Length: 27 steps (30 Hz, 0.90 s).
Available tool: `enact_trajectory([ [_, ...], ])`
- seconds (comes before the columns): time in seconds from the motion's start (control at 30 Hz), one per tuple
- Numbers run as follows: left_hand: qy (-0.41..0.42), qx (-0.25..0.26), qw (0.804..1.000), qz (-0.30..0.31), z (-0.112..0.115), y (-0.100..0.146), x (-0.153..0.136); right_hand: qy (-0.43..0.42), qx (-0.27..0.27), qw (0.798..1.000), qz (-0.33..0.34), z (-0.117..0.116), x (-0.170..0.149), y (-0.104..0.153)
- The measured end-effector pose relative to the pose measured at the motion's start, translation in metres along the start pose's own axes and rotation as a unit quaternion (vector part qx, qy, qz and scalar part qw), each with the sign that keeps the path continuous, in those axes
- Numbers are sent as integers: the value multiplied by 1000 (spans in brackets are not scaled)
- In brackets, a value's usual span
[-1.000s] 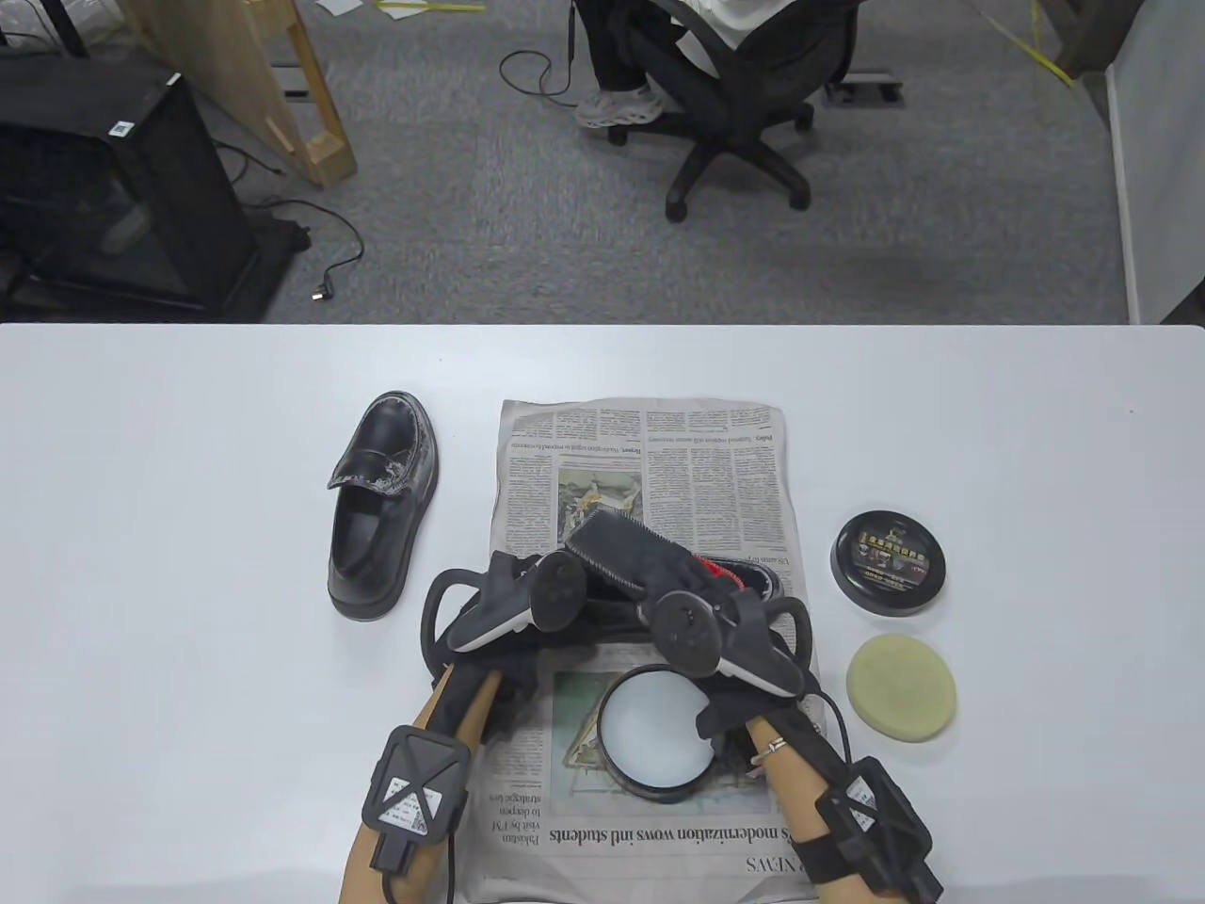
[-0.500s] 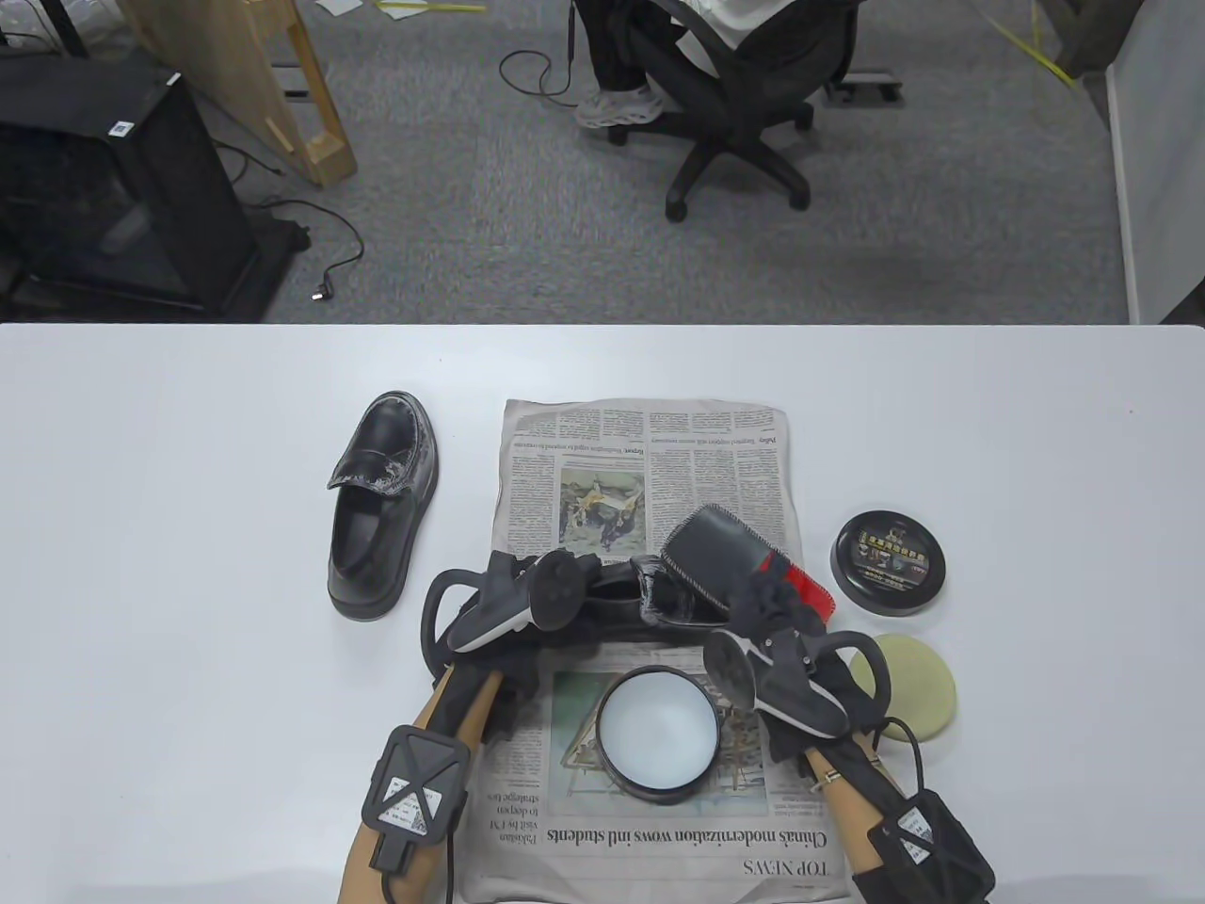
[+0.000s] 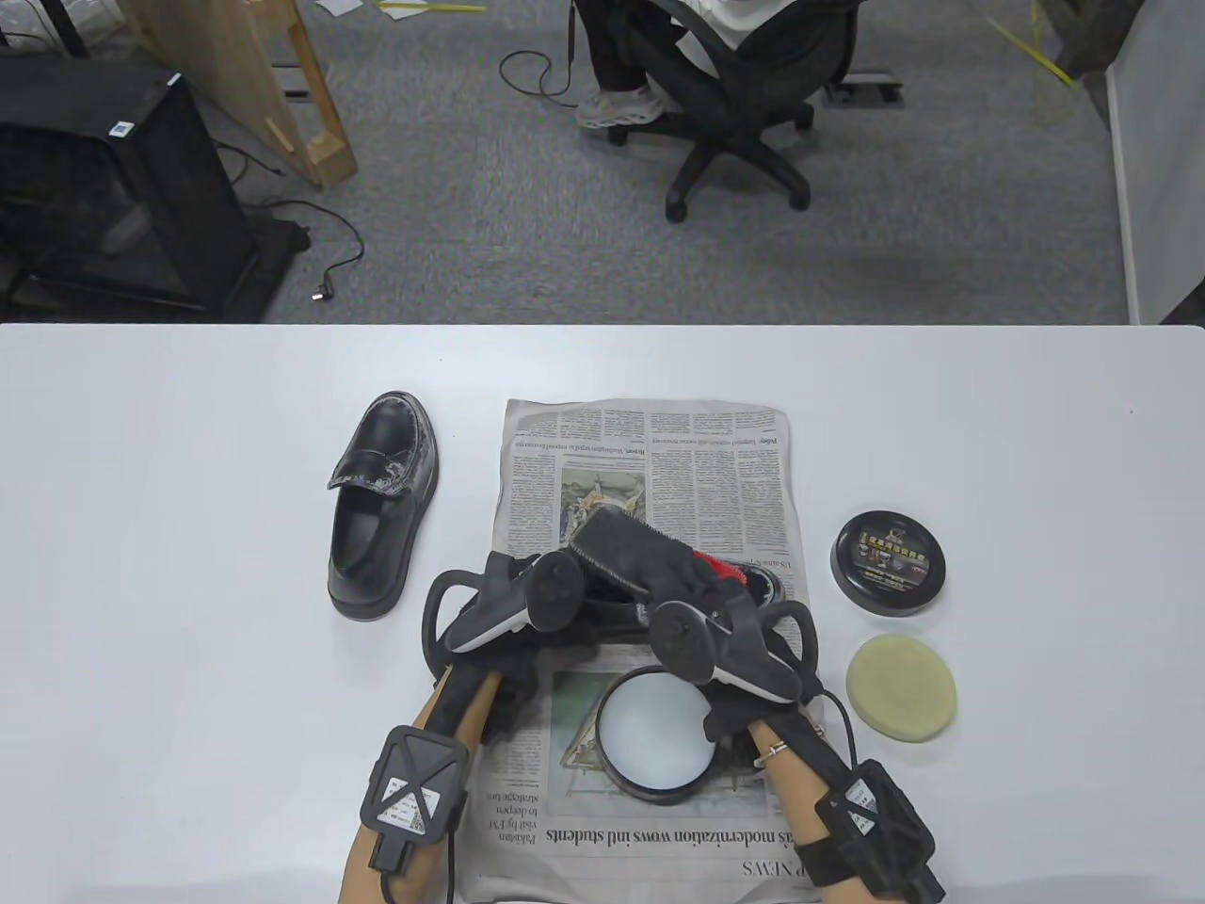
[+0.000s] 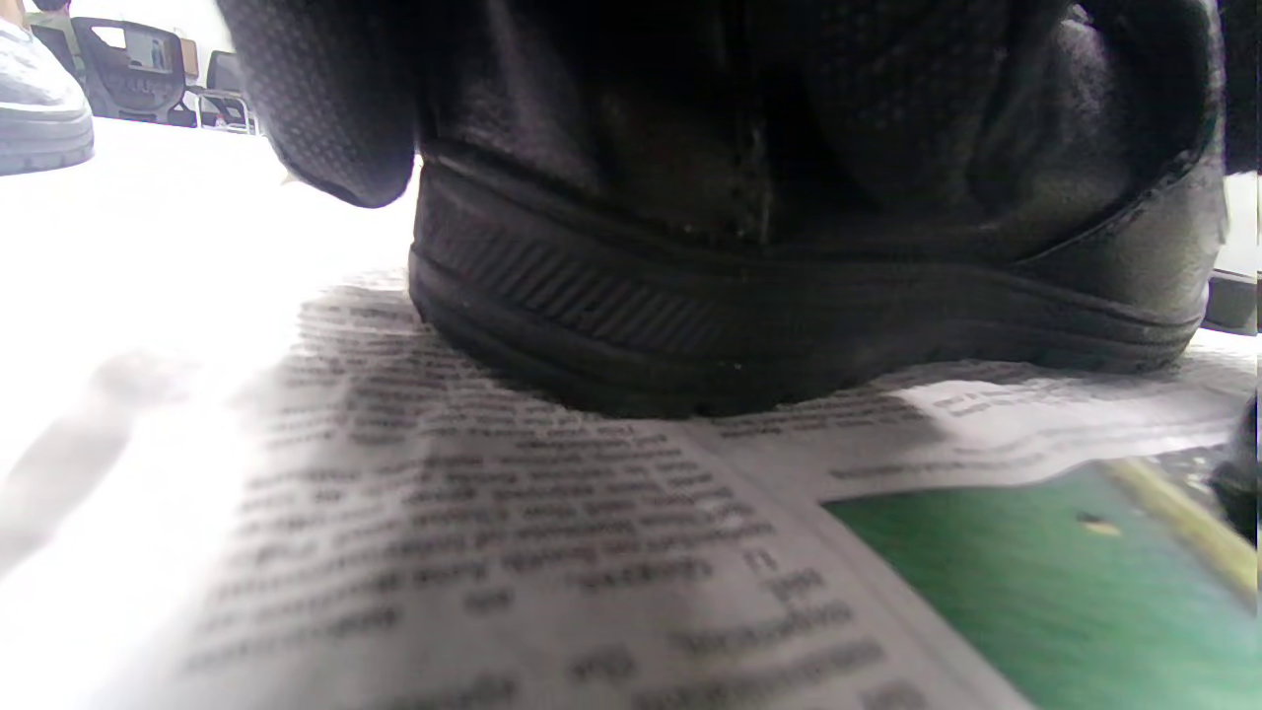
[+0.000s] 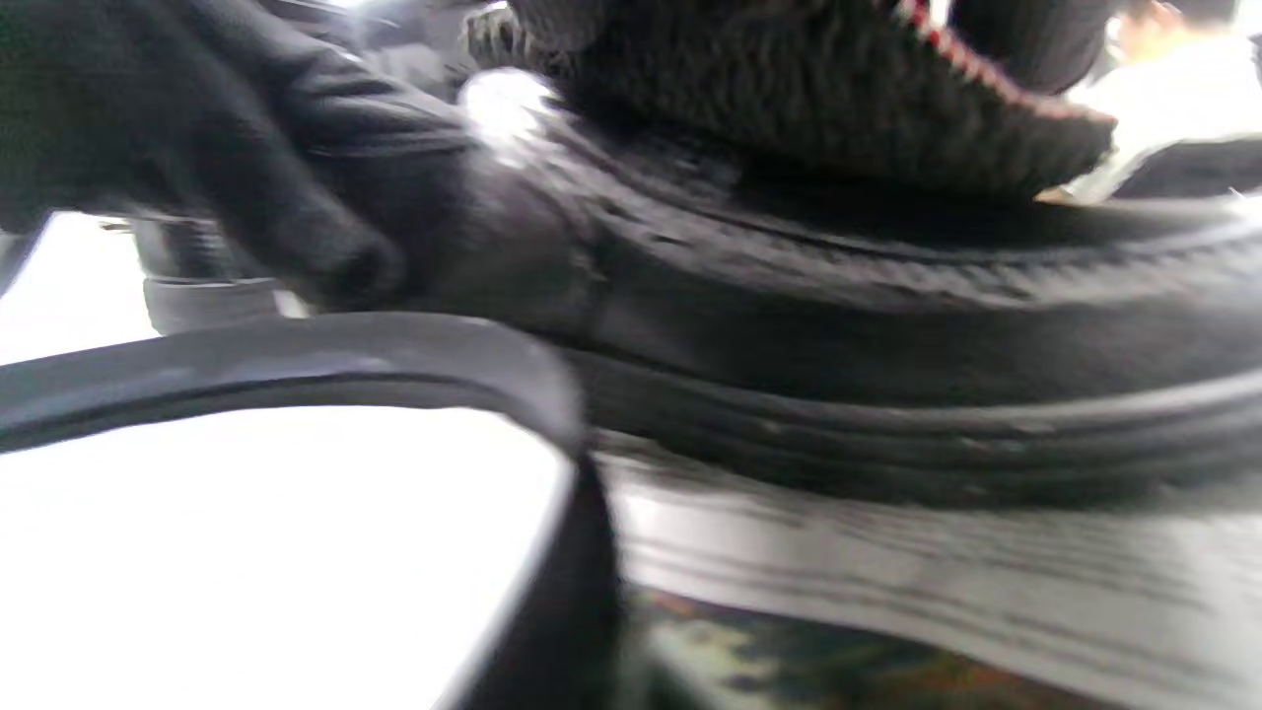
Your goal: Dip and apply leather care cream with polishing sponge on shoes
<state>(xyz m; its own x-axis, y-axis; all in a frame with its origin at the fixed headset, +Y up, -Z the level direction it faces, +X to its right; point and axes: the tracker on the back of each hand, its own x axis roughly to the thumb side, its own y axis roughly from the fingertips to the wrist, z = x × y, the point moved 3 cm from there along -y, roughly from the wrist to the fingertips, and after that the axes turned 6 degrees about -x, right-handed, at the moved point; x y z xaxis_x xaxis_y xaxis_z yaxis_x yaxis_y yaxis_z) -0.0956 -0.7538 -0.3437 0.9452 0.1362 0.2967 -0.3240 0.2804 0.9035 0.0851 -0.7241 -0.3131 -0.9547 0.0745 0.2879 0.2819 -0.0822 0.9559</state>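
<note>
Black loafer resting sole-down across the newspaper, open tin of white cream just in front, second scuffed loafer left, round yellow polishing sponge right.

A newspaper lay spread on the counter, near its middle. On the newspaper a shoe lay crosswise, the left hand at its left end and the right hand at its right end, with a polishing mitt resting on top of the shoe. In front of the shoe, also on the newspaper, sat the open cream tin. A second shoe lay left of the newspaper, directly on the counter. Right of the newspaper lay the tin lid, and the sponge sat in front of the lid.
</note>
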Motion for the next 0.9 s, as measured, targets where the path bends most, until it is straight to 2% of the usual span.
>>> enact_trajectory([
  [0.13, 4, 1, 1000, -3, 0, 0, -1, 39, 25, 998, -35, -7, -29, 2],
  [0.27, 4, 1, 1000, -4, 0, 1, -1, 44, 8, 999, -14, -2, -42, 23],
  [0.37, 8, 0, 1000, -4, 0, 1, -2, 33, -28, 999, 1, 9, -52, 41],
  [0.57, 17, -5, 1000, 0, 1, 1, -3, 24, -156, 985, -75, 67, -100, 85],
  [0.63, 18, -6, 1000, 0, 1, 1, -3, 53, -203, 968, -139, 86, -129, 107],
  [0.7, 23, -7, 1000, 0, -1, 1, -4, 110, -228, 944, -211, 93, -156, 123],
  [0.8, 35, -17, 999, 0, -7, 4, -5, 172, -202, 916, -301, 81, -195, 137],
  [0.9, 38, 0, 999, -2, -18, 14, -5, 188, -111, 902, -373, 51, -231, 141],
])
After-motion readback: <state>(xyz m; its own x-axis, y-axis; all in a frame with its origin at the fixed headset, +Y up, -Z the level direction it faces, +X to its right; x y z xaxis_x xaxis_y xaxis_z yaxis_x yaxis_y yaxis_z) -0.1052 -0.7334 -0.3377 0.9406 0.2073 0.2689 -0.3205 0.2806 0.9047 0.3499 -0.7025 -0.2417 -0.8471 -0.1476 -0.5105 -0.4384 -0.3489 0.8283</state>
